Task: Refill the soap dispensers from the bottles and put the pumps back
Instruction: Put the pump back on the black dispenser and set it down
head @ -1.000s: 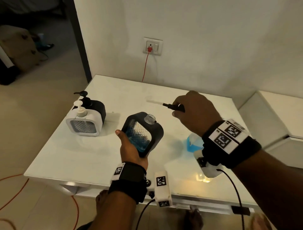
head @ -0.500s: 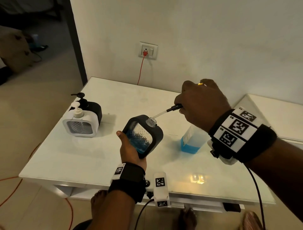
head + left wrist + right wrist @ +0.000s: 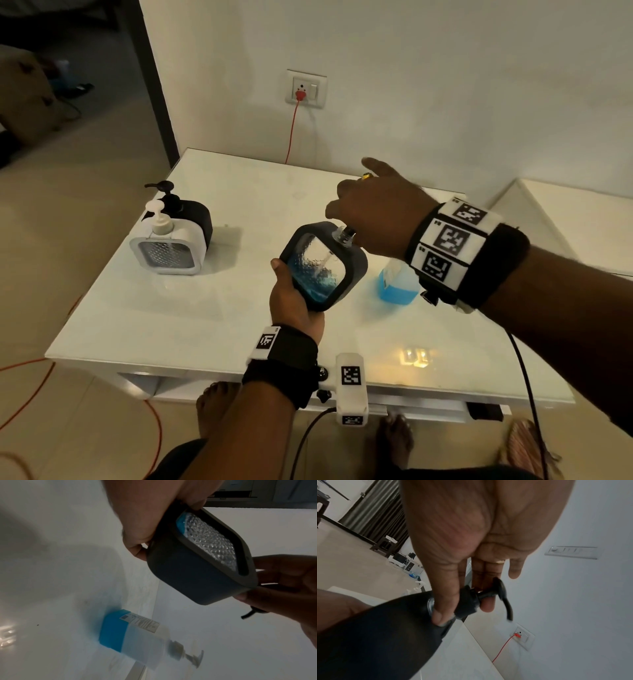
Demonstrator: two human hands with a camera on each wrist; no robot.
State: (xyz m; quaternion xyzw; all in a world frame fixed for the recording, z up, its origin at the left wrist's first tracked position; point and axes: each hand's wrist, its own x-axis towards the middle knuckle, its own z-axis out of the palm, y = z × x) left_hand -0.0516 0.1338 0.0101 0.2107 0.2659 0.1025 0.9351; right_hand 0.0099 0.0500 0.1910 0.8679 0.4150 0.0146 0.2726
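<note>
At dispenser point(image 3: 323, 265) neck: right hand point(image 3: 376, 219) pinching pump point(image 3: 471, 601).

Two soap dispensers point(image 3: 171, 240) are set one behind the other at the table's point(image 3: 154, 325) left; a refill bottle point(image 3: 397, 284) is placed right of the held dispenser point(image 3: 322, 267).

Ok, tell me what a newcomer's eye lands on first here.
First, the dark square soap dispenser with blue liquid, held tilted above the white table in the left hand, while the right hand pinches the black pump at its neck. Next, the clear refill bottle with blue soap standing on the table beside them. Far left stand a white and a black dispenser, pumps fitted.
</note>
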